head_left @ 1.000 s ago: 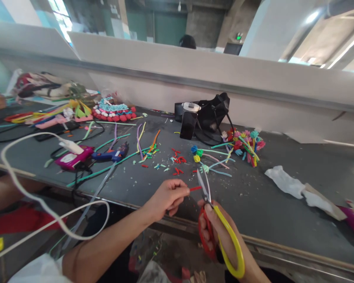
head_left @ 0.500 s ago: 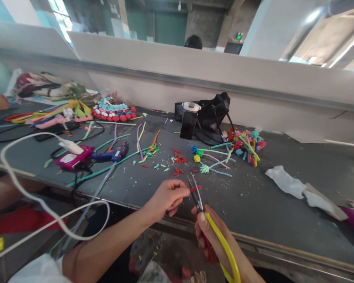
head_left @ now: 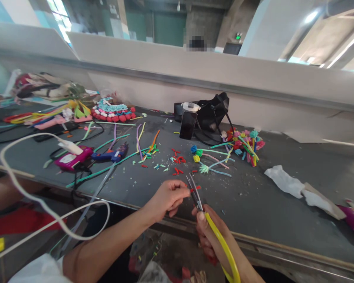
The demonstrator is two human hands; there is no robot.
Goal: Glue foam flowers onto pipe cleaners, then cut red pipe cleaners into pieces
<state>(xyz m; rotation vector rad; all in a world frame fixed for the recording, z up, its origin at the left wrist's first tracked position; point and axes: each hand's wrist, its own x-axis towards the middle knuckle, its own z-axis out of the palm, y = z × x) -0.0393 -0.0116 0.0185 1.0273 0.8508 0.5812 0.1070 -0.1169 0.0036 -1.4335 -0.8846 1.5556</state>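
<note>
My left hand [head_left: 166,197] pinches a short red pipe-cleaner piece [head_left: 196,188] at the near edge of the dark table [head_left: 262,204]. My right hand [head_left: 214,237] grips the yellow and red handles of the scissors [head_left: 208,220]. The scissor blades point up and away, crossing the red piece right beside my left fingertips. Cut red bits [head_left: 178,159] lie scattered just beyond.
A blue glue gun [head_left: 112,154] and a pink box [head_left: 72,159] with a white cable [head_left: 32,192] lie left. Small pipe-cleaner flowers [head_left: 244,143], a black bag [head_left: 209,116] with a phone [head_left: 188,125], and white cloth [head_left: 286,181] sit farther back and right. Another person's arm [head_left: 2,192] shows at the left.
The scissors moved left from beyond the tip of the red piece to my left fingertips, and the blades closed across the piece. My left hand stayed in place.
</note>
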